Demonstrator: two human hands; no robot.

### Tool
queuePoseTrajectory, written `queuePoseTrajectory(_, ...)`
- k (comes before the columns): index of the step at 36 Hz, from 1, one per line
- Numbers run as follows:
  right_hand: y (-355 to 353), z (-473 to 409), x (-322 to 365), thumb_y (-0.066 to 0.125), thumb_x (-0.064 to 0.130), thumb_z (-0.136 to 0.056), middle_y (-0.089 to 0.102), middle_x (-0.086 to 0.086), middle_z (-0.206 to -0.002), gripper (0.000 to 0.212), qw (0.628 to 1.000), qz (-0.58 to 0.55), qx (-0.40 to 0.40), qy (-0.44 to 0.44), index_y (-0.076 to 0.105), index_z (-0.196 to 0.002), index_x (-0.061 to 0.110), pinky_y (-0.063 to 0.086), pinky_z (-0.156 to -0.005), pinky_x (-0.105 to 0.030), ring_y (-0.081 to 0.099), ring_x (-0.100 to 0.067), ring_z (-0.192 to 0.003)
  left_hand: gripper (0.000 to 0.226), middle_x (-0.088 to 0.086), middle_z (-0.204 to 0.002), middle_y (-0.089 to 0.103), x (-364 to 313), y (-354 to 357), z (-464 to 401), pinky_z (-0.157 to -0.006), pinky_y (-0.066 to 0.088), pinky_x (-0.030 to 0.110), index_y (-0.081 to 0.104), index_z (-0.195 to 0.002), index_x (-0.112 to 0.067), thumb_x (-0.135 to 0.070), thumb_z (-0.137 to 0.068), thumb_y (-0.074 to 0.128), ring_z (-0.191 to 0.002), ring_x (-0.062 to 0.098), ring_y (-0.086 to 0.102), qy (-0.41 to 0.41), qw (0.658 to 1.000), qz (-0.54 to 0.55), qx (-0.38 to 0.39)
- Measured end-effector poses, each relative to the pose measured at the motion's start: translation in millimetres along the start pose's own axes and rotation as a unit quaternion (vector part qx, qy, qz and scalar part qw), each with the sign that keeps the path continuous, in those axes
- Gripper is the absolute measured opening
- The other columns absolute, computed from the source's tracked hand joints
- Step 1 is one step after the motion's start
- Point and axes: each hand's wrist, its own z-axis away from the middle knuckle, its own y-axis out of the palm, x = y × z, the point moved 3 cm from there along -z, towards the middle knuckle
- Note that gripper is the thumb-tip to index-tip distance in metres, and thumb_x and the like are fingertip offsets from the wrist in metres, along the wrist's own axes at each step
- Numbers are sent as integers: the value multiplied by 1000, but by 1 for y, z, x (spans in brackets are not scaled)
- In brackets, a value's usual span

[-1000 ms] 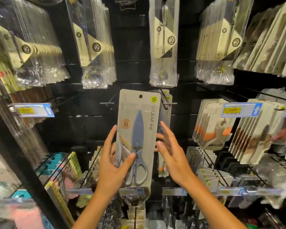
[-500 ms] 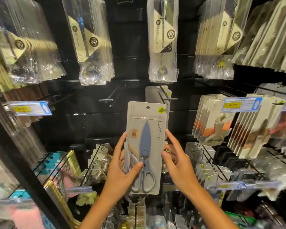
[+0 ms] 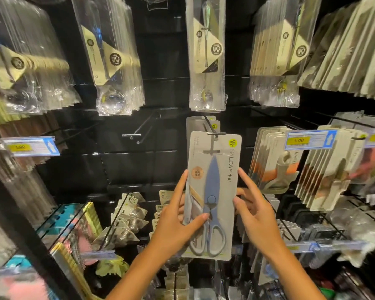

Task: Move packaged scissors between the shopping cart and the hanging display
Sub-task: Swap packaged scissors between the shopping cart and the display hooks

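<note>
Two bare hands hold a grey cardboard pack of blue-handled scissors [image 3: 212,194] upright against a black hanging display wall [image 3: 108,169] in a shop aisle. Much is lost to view: the wall's outer edges smear into blur, the price figures on the blue shelf tags [image 3: 310,140] are barely readable, and the goods in the lowest rows cannot be told apart. The pack's hang hole sits at the tip of a black metal peg [image 3: 216,133], yet whether the card is threaded onto it cannot be made out; identical grey packs [image 3: 200,123] hang just behind it on the same peg. The left hand [image 3: 173,226] clasps the pack's left edge, thumb pressed across the front by the scissor pivot, the remaining fingers hidden behind the card. The right hand [image 3: 257,219] steadies the right edge, fingers spread apart, the forefinger along the card's side and the others tucked behind. Clear plastic sleeves of cutlery [image 3: 206,53] hang above.
</note>
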Motion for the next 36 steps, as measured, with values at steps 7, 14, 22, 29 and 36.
queuePoseTrajectory(7,-5,-4,0,50,3,-102,71,18,-113,62,1000,1,26,-5,33,-151,37,53,-81,-11,68,-2,-104,104,-11,-137,60,4,3,4,-96,57,40,14,-152,-56,-29,-78,83,-120,9,64,6,1000,9,-25)
queuePoseTrajectory(14,-3,-6,-9,48,4,-103,70,19,-115,63,999,4,43,-7,31,-152,39,55,-80,-14,69,-5,-104,104,-14,-137,60,14,6,3,-97,57,38,17,-152,-54,-22,-79,84,-120,9,63,-4,1000,1,-31)
queuePoseTrajectory(22,4,-28,-30,48,19,-105,69,2,-117,69,996,45,76,0,14,-152,58,59,-86,-52,69,-29,-98,104,-18,-150,46,24,5,-21,-103,52,33,6,-152,-58,-29,-84,79,-129,1,54,-31,999,-22,0)
queuePoseTrajectory(29,21,-55,-47,55,24,-103,24,17,-163,87,992,43,118,-11,-9,-149,62,37,-118,-50,38,-10,-145,96,-8,-150,45,33,2,-48,-89,49,9,2,-156,-45,-18,-94,69,-124,-7,53,-54,997,-34,37)
queuePoseTrajectory(36,33,-93,-59,61,30,-99,9,8,-167,99,990,82,115,-19,-21,-150,52,30,-121,-53,22,-14,-152,98,0,-156,38,41,0,-86,-83,49,7,-3,-156,-41,-12,-94,68,-115,-15,54,-64,995,-56,51)
